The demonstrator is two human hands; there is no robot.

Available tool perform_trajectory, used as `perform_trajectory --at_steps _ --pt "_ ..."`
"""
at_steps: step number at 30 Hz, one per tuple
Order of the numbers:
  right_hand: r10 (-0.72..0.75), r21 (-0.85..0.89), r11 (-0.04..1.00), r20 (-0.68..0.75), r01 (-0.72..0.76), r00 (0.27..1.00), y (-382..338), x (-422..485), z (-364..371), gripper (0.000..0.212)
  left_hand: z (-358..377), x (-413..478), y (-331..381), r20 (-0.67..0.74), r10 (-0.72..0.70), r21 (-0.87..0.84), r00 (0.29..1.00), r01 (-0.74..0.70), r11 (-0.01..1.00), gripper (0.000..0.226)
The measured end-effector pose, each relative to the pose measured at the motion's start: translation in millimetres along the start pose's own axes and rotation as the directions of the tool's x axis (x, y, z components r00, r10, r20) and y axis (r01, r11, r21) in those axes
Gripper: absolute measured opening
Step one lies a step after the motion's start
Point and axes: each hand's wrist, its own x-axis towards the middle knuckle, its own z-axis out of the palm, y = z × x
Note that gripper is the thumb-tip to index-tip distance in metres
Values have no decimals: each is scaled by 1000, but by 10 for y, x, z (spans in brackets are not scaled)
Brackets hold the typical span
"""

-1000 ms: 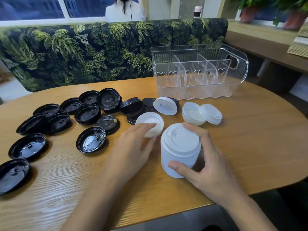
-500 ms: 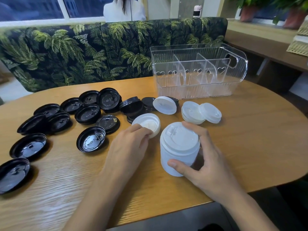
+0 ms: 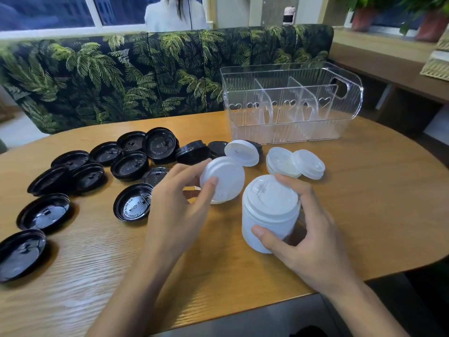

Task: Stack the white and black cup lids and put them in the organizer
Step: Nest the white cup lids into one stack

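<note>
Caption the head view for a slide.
Left hand holds a white lid beside the lid stack gripped by the right hand, organizer behind.

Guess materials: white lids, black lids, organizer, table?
White lids: thin moulded plastic, matte, slightly translucent; soft highlights, embossed ridges.
Black lids: likely the same kind of plastic, glossy; sharp reflections, moulded lettering.
Organizer: clear rigid plastic, perhaps acrylic; see-through ribbed walls, cut-out hearts.
Table: wood or wood-look laminate, satin; grain shows, can't tell which.
</note>
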Motion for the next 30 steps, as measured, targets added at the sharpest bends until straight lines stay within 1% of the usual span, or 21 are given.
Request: perform_trajectory --at_steps 2,3,6,8,11,15,17,19,22,25,30 --pt "-8 3 1000 -11 8 1000 5 -3 -3 76 -22 18 -5 14 -41 -51 999 42 998 28" --pt "-8 2 1000 -12 8 1000 6 -7 -5 76 -31 26 -11 35 -64 -106 997 67 992 28" --pt "-8 1 1000 -8 8 1000 9 -14 -6 76 -47 36 -20 95 -118 -246 988 138 959 29" --pt "-9 6 1000 -2 9 1000 5 -14 -12 75 -43 48 -7 107 -151 -314 983 177 933 30" --pt "-2 27 1000 6 2 1000 -10 -14 -16 75 -44 61 8 96 -156 -407 983 182 895 27" --pt "-4 40 999 4 4 1000 -25 -10 -3 72 -42 65 6 80 -154 -471 985 174 865 20" --pt "-4 50 999 4 4 1000 -23 -13 1 72 -36 53 27 86 -158 -485 984 180 856 17" --pt "-3 56 998 14 3 1000 -28 -16 3 73 -21 33 61 126 -146 -485 981 189 854 17" --pt "5 99 995 41 -9 999 -42 -10 6 82 26 -8 151 212 -90 -466 973 182 866 19" --pt "-27 107 994 58 20 998 -40 -5 10 89 95 -41 215 226 -73 -439 971 169 882 19" --pt "-39 71 997 75 34 996 -39 -3 3 80 189 -68 237 236 -74 -360 969 158 919 21"
